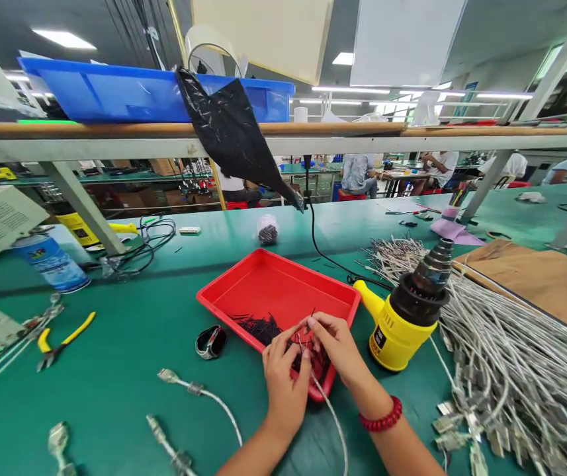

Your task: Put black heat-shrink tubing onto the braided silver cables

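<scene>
Over the front corner of a red tray point(273, 297), my two hands meet at the end of a white-grey cable point(333, 416). My left hand point(283, 380) pinches the cable near its thin split wires. Fingertips of my right hand point(340, 347) are closed close by at the wire tips; what they pinch is too small to make out. Short black tubing pieces point(258, 328) lie in the tray, partly hidden under my hands. The cable runs down between my wrists toward the front edge.
A yellow heat gun point(402, 324) stands nozzle-up right of the tray, beside a large pile of cables point(511, 350). On the left lie cutters point(62, 340), a watch point(211, 342), and loose USB cables point(198, 390). A shelf carrying a blue bin point(129, 92) crosses above.
</scene>
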`<state>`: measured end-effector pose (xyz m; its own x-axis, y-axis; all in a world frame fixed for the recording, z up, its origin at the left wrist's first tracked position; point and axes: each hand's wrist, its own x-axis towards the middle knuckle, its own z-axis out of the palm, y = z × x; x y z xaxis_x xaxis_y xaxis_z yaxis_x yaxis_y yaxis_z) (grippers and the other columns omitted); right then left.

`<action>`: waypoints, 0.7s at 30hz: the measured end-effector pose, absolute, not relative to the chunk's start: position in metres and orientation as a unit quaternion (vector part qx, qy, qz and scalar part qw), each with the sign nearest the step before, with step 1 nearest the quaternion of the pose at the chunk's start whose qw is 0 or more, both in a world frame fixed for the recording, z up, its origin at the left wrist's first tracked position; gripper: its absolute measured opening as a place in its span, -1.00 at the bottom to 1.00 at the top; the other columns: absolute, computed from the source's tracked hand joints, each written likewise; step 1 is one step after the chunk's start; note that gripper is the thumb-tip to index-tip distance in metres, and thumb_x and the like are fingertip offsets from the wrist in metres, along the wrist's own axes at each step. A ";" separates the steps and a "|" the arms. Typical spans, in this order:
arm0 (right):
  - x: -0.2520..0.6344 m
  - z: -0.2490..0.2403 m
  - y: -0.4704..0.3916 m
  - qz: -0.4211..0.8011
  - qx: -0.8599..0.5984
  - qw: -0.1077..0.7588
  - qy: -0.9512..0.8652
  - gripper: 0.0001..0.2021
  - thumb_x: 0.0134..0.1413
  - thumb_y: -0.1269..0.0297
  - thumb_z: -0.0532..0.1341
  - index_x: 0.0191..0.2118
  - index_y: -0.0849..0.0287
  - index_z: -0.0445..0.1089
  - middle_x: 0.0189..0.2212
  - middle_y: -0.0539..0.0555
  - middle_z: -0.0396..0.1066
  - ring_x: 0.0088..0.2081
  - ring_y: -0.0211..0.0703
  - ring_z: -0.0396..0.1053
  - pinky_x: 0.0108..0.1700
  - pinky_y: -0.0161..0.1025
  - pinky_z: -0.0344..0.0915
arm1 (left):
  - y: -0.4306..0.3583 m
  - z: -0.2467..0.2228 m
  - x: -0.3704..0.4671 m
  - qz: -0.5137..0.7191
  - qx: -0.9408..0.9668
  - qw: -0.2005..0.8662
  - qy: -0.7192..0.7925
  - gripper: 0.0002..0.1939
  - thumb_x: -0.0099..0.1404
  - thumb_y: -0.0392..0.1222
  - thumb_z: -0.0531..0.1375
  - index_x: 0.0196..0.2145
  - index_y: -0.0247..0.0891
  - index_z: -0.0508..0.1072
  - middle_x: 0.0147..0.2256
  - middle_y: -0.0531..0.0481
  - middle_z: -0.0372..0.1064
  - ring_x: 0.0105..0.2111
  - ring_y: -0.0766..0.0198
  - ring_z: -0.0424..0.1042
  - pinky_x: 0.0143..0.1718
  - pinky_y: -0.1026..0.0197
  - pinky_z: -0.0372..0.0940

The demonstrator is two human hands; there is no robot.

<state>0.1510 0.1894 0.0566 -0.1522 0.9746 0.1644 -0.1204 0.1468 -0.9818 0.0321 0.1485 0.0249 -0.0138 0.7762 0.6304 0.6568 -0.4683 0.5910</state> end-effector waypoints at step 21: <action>0.154 0.051 0.189 0.513 -0.391 0.518 -0.561 -0.65 0.05 0.00 0.20 -0.39 0.24 0.45 -0.72 -0.09 0.16 -0.66 -0.36 0.12 -0.57 -0.37 0.10 | 0.146 0.026 0.032 0.491 0.695 0.098 0.517 -0.76 0.34 -0.26 0.01 -0.44 -0.20 0.40 -0.06 -0.06 0.40 -0.01 0.13 0.30 -0.03 0.03 0.13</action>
<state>0.1543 0.1887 0.0514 -0.1566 0.9712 0.1797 -0.0927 0.1667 -0.9816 0.0324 0.1462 0.0260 -0.0160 0.8145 0.5799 0.6220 -0.4460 0.6436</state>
